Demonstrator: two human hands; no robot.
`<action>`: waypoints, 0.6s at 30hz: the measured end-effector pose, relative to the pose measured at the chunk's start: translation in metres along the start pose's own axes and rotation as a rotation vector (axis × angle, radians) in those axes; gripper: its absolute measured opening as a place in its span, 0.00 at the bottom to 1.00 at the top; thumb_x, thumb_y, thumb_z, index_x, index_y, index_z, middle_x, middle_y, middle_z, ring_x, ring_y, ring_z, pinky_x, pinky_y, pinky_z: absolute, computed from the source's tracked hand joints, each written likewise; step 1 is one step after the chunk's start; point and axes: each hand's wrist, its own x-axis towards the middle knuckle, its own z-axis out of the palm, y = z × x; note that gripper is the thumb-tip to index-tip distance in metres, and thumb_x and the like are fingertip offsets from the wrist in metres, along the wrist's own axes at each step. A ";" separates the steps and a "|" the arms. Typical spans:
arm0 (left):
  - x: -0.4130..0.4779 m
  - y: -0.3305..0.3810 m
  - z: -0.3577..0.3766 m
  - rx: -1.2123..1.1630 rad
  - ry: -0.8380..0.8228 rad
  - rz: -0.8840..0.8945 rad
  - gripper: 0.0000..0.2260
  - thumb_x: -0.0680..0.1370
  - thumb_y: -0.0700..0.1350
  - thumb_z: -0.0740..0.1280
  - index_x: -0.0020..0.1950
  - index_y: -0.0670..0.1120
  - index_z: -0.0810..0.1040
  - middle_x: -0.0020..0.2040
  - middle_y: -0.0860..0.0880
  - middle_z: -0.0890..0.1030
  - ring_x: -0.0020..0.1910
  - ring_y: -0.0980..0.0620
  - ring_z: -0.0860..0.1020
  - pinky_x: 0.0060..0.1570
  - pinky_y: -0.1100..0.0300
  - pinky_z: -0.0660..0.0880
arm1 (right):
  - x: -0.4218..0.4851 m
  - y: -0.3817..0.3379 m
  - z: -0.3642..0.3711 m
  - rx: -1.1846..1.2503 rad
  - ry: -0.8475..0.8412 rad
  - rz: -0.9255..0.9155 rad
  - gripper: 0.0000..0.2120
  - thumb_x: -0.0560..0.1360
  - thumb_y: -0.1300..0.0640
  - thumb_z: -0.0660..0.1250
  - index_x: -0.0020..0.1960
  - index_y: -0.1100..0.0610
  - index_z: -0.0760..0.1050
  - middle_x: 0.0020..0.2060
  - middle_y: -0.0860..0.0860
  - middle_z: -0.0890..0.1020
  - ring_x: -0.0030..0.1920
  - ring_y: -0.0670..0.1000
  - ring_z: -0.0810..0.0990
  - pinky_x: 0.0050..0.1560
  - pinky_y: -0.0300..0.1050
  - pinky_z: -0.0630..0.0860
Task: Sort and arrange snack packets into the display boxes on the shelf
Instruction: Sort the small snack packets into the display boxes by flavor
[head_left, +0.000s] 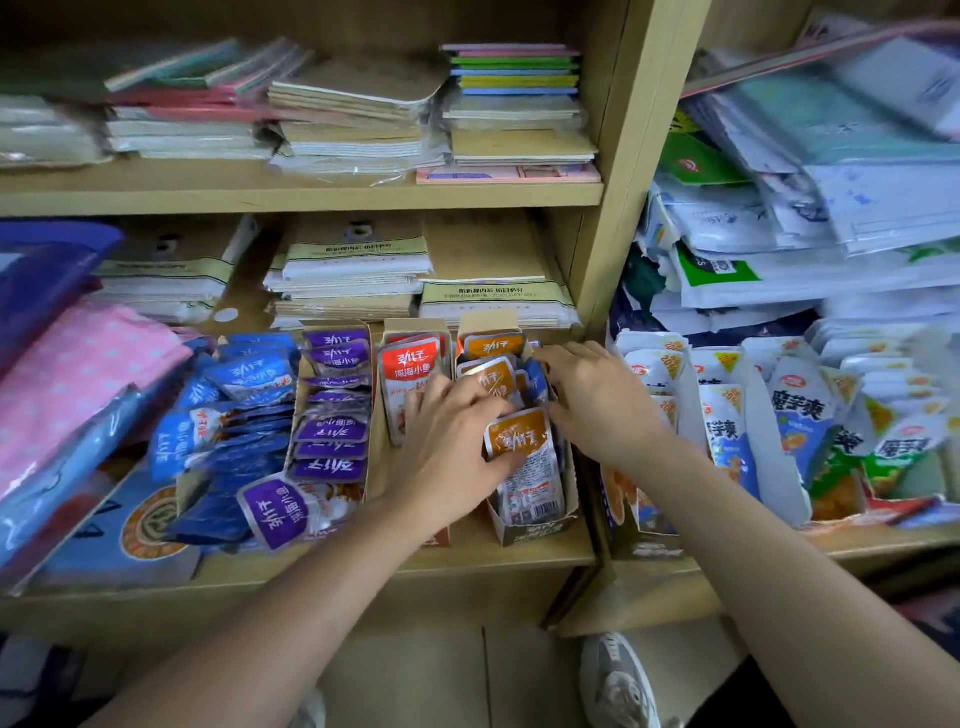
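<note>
"Watching from over there, can you see what the two hands are at?"

"Both are at the right-most brown cardboard display box (535, 527) on the pale wooden shelf (363, 564). The left hand (447, 441) has its fingers curled over the orange foil snack packets (519, 434) standing in that box, thumb pressed on the front one's face — pinching it, I'd say."

"And the other?"

"The right hand (597, 400) lies along the box's right side, fingers fairly straight and close together, tips reaching the packets at the back. It grips nothing that I can make out."

"What about the other boxes?"

"The next box to the left holds a red foil packet (413, 364), upright. The one beyond holds a row of purple foil packets (332, 428). Loose blue foil packets (234, 415) lie heaped further left — and white-and-blue pouches (795, 410) stand in the bay to the right."
</note>
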 end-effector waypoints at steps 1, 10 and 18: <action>-0.001 -0.003 0.000 -0.055 0.024 0.000 0.22 0.73 0.60 0.74 0.64 0.54 0.80 0.59 0.56 0.77 0.65 0.50 0.68 0.63 0.50 0.64 | 0.001 0.001 0.000 0.024 0.012 0.018 0.22 0.73 0.58 0.72 0.67 0.57 0.75 0.57 0.55 0.81 0.58 0.57 0.77 0.57 0.50 0.73; -0.017 -0.016 -0.017 -0.240 0.041 -0.028 0.10 0.71 0.54 0.78 0.43 0.60 0.77 0.45 0.59 0.78 0.48 0.57 0.73 0.49 0.56 0.66 | 0.006 0.003 -0.002 0.205 0.039 0.136 0.14 0.71 0.67 0.69 0.55 0.58 0.81 0.41 0.53 0.84 0.44 0.56 0.82 0.44 0.53 0.80; -0.024 -0.028 -0.026 -0.295 -0.009 0.065 0.08 0.71 0.52 0.78 0.47 0.58 0.82 0.42 0.68 0.74 0.48 0.64 0.72 0.52 0.50 0.72 | 0.001 0.016 -0.024 0.595 0.262 0.242 0.17 0.78 0.65 0.66 0.66 0.56 0.79 0.41 0.53 0.81 0.40 0.47 0.78 0.39 0.33 0.74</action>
